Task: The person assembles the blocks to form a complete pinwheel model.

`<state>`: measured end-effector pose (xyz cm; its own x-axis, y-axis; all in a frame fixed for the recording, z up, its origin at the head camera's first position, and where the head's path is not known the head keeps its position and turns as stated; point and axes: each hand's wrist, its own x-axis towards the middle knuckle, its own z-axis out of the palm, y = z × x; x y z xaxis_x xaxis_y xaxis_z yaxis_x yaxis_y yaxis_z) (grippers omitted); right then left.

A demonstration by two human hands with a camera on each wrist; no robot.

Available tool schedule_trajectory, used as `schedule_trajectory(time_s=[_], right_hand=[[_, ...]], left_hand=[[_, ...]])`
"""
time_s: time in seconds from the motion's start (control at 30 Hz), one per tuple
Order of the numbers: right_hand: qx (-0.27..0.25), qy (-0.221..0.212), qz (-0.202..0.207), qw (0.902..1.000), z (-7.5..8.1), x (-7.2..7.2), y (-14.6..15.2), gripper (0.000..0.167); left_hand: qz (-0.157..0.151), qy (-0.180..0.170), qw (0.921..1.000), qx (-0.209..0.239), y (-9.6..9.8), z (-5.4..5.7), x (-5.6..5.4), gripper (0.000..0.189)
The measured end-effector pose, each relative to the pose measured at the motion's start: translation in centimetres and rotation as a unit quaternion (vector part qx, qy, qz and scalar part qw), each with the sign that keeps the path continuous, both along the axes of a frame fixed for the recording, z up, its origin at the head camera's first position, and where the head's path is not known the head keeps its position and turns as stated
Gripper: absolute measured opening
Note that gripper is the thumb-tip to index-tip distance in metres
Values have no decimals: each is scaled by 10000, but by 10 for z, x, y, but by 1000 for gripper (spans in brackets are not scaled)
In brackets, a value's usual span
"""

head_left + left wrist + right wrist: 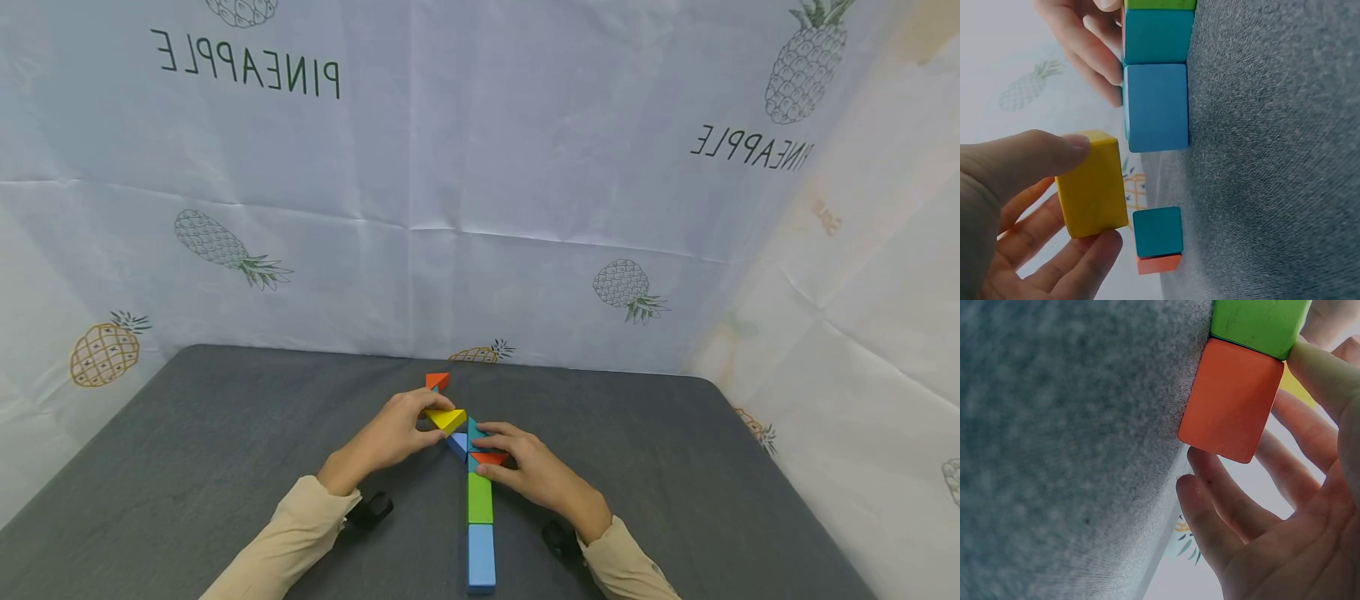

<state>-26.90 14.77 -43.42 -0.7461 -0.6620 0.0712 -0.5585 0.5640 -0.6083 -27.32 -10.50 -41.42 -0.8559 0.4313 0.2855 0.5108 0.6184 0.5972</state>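
Observation:
My left hand [397,429] pinches a yellow triangular block [446,419] between thumb and fingers, raised just left of a row of blocks. In the left wrist view, the yellow block [1094,187] hangs apart from the others. My right hand [536,467] rests at the row's right side, fingers spread and only gently bent. Its thumb lies by an orange triangular block [491,457] and its fingertips by a teal block [472,433]. In the right wrist view, the thumb touches near where the orange block [1232,403] meets the green one. A periwinkle triangular block [458,444] juts out left.
The row runs toward me through a green block [480,498] to a light blue block [481,557]. Beyond the left hand sits a red-orange triangular block [437,380] against a teal block [1159,231]. A pineapple-print cloth [510,292] hangs behind the dark table [637,433].

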Motion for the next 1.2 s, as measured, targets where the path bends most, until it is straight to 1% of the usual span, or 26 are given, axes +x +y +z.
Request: schedule_trajectory(time_s=[0.2, 0.47, 0.73, 1.0, 1.2], right_hand=[[35, -51, -53, 10000, 1, 1, 0, 45], [-31, -9, -42, 10000, 0, 1, 1, 44], [-17, -28, -37, 10000, 0, 1, 0, 44], [3, -17, -32, 10000, 0, 1, 0, 44], [38, -28, -69, 10000, 0, 1, 0, 45]], left_hand=[[-32, -43, 10000, -24, -3, -1, 5, 31], [68, -437, 9990, 10, -4, 0, 11, 29], [63, -534, 9985, -88, -7, 2, 13, 26], [197, -672, 9974, -152, -11, 2, 12, 30], [427, -778, 9957, -249, -12, 1, 11, 30]])
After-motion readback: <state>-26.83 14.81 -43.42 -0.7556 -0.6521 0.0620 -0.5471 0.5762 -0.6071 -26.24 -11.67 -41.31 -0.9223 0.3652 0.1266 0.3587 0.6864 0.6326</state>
